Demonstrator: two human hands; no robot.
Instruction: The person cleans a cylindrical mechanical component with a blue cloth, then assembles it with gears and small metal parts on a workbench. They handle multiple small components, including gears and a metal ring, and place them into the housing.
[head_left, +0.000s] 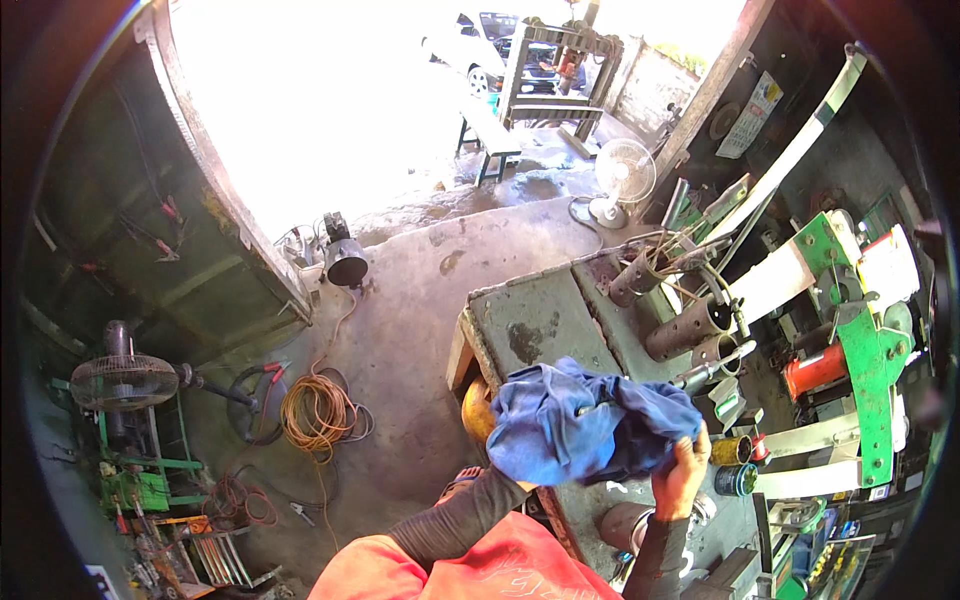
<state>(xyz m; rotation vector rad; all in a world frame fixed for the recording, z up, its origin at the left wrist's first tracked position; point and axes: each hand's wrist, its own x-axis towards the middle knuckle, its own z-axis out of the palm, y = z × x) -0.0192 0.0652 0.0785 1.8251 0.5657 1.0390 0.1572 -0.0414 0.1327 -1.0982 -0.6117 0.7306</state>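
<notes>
A crumpled blue cloth (565, 415), darker on its right part, is held up in front of me over the near part of the workbench (540, 320). My right hand (685, 472) grips its right edge, with the thumb and fingers closed on the fabric. Only the wrist of my left hand (524, 486) shows; the cloth covers its fingers. Beside my right hand stand a yellow can (731, 451) and a dark can with a blue-green rim (737, 480). Below the cloth, a metal cylinder (626, 526) is on the bench near my right forearm.
Metal tubes holding rods (636, 280) are at the bench's far right. A green metal frame (868, 390) stands right. On the floor are a coiled orange hose (312, 412), a dark lamp-like drum (346, 262) and a white fan (622, 175). Another fan (124, 384) stands left.
</notes>
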